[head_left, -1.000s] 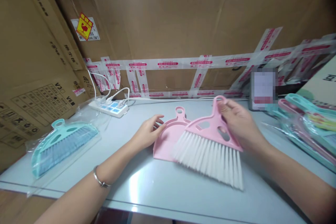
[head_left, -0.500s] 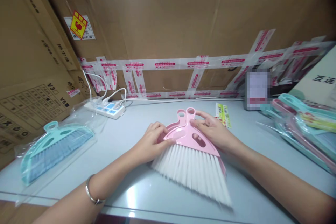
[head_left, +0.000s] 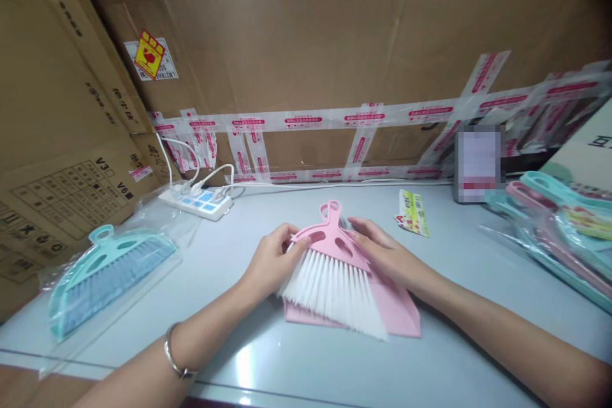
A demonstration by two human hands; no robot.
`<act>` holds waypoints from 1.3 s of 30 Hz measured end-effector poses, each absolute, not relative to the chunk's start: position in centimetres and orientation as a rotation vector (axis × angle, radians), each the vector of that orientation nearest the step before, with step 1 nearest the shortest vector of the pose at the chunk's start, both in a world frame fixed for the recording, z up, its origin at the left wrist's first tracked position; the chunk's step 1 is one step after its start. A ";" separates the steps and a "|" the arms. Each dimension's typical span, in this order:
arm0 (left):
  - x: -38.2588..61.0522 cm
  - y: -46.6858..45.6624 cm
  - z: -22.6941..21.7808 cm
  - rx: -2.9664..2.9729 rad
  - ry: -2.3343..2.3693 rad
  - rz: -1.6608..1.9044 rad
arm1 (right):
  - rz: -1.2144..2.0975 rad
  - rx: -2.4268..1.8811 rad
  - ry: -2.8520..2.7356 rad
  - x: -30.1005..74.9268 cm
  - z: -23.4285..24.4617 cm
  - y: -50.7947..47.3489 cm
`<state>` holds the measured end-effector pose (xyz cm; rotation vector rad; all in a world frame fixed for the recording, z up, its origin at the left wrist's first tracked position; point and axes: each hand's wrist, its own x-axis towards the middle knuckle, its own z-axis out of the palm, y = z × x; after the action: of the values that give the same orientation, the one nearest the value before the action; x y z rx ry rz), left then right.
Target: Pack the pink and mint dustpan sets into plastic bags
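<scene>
A pink hand brush (head_left: pixel 329 239) with white bristles lies over a pink dustpan (head_left: pixel 394 303), its looped handle pointing away from me. The dustpan's flat front lip shows below and to the right of the bristles; the brush hides most of the rest. My left hand (head_left: pixel 275 258) grips the brush at its left shoulder, thumb on top and fingers underneath. Along the right side, my right hand (head_left: pixel 382 252) is closed about the dustpan's edge, close against the brush; its fingertips are partly hidden.
At the left lies a teal brush-and-dustpan set (head_left: pixel 112 271) in clear plastic. A white power strip (head_left: pixel 203 202) with plugs stands behind it. A printed card (head_left: pixel 414 211) lies on the table, right of centre. Several bagged sets (head_left: pixel 564 229) pile up at the right, beside a phone-like device (head_left: pixel 479 162). Cardboard boxes (head_left: pixel 306 32) wall the back.
The brush has shifted up and left over the dustpan, so the dustpan's front lip now shows. Both hands have stayed at its sides, and the view has shifted slightly.
</scene>
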<state>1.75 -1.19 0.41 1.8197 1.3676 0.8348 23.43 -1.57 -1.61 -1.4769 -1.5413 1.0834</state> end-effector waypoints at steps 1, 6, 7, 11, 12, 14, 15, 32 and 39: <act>1.8 -1.3 0.4 1.856 1.387 0.835 | 1.091 -1.459 -1.565 23.1 -1.7 -1.7; 2.0 -1.8 0.1 1.978 1.490 0.794 | 1.027 -1.375 -1.675 22.3 -2.2 -1.9; 2.0 -1.9 -0.1 1.993 1.506 0.785 | 1.020 -1.367 -1.683 22.3 -2.2 -1.8; 2.1 -1.6 -0.8 2.004 1.454 0.778 | 0.969 -1.404 -1.728 22.5 -2.0 -1.4; 2.1 -1.5 -0.9 2.004 1.429 0.755 | 0.956 -1.418 -1.740 22.5 -1.8 -1.3; 2.0 -1.3 -1.0 2.029 1.377 0.698 | 0.926 -1.428 -1.754 22.4 -1.6 -1.2; 2.0 -1.2 -1.1 2.047 1.352 0.681 | 0.902 -1.427 -1.763 22.4 -1.5 -1.2; 2.0 -0.8 -1.4 1.788 1.266 0.774 | 1.314 -1.362 -1.232 22.0 -0.3 0.5; 2.7 -2.3 -0.4 1.777 1.104 0.768 | 1.490 -1.265 -1.223 21.8 0.4 0.4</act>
<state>2.67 -2.29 -0.36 1.7774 1.1040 0.7682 21.76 0.37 0.44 -1.2648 -1.2226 1.4896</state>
